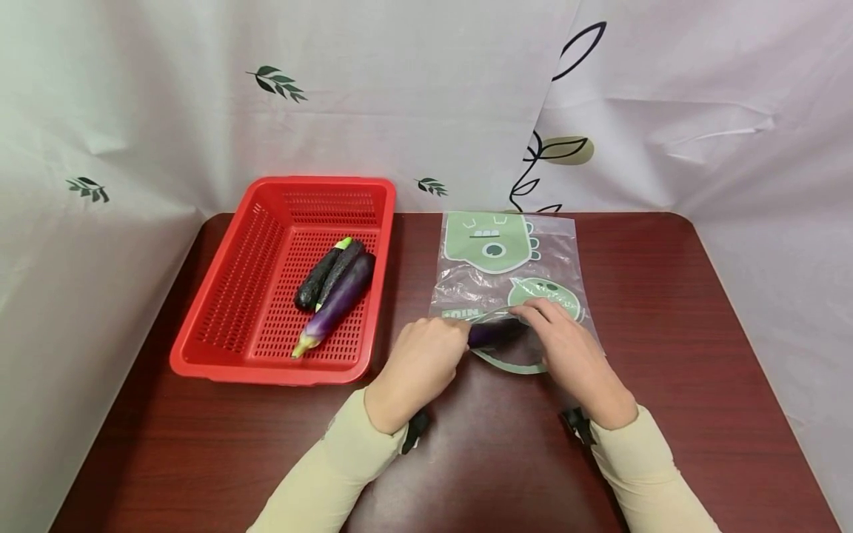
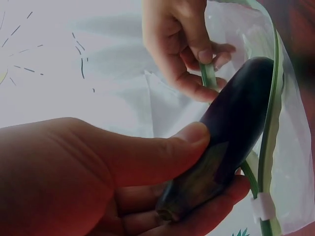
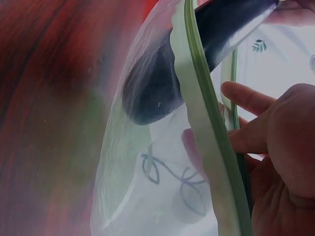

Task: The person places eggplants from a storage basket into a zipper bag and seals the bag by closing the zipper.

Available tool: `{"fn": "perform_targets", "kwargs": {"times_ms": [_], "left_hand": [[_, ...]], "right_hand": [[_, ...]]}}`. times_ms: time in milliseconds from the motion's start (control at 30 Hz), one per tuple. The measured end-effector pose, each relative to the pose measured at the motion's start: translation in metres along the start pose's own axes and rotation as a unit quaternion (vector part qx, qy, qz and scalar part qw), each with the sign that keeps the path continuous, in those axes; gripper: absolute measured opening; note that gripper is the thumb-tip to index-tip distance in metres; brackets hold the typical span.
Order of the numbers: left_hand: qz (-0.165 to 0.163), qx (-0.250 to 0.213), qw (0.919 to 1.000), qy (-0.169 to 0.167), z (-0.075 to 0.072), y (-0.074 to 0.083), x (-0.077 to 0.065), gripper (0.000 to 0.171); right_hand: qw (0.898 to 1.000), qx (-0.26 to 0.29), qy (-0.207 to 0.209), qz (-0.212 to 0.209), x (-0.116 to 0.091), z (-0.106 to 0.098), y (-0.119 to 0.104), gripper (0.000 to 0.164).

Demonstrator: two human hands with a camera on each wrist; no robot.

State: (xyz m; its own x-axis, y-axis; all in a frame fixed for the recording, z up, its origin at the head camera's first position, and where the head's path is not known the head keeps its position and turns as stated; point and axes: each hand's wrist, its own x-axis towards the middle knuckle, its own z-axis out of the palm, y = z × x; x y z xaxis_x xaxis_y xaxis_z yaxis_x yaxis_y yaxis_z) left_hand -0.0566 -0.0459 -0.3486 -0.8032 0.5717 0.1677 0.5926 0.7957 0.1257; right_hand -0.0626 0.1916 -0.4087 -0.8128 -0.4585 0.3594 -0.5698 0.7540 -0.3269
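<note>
My left hand (image 1: 420,363) grips a dark purple eggplant (image 2: 231,113) near its stem end, thumb on top and fingers beneath. The eggplant's blunt end reaches through the mouth of a clear zip bag (image 1: 453,289) with green cartoon prints, and shows through the plastic in the right wrist view. My right hand (image 1: 566,348) pinches the green zip strip (image 2: 207,76) at one side of the mouth between thumb and fingers, spreading it apart. A white slider (image 2: 263,206) sits on the strip near my left fingers. The bag lies flat toward the back of the table.
A red plastic basket (image 1: 220,303) stands to the left on the dark red wooden table (image 1: 666,333). In it lie another eggplant (image 1: 343,296) and two dark, rough-skinned vegetables (image 1: 316,280) with green tips. A white printed curtain (image 1: 400,89) hangs behind the table.
</note>
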Motion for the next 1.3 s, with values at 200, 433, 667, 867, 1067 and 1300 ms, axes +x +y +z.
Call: {"fn": "perform_targets", "kwargs": {"times_ms": [200,433,667,867,1067,1300], "left_hand": [[0.006,0.026,0.9995,0.014,0.001,0.006,0.003,0.011],[0.017,0.048,0.9979,0.041,0.004,0.013,0.007,0.008],[0.035,0.050,0.9965,0.058,0.006,0.019,0.010,0.012],[0.040,0.042,0.9965,0.061,0.011,0.020,0.011,0.014],[0.037,0.045,0.9965,0.060,0.016,0.023,0.014,0.015],[0.047,0.073,0.9939,0.067,0.022,0.029,0.017,0.009]], "right_hand": [[1.000,-0.003,-0.001,0.002,0.000,-0.001,-0.001,0.070],[1.000,-0.001,0.000,0.004,-0.001,-0.001,-0.002,0.071],[1.000,0.005,0.000,0.002,0.000,-0.001,-0.003,0.071],[1.000,0.008,-0.003,0.002,0.001,-0.002,-0.005,0.070],[1.000,0.004,0.001,-0.003,0.000,-0.003,-0.005,0.069],[1.000,0.006,0.020,-0.016,0.000,-0.004,-0.005,0.071]]}}
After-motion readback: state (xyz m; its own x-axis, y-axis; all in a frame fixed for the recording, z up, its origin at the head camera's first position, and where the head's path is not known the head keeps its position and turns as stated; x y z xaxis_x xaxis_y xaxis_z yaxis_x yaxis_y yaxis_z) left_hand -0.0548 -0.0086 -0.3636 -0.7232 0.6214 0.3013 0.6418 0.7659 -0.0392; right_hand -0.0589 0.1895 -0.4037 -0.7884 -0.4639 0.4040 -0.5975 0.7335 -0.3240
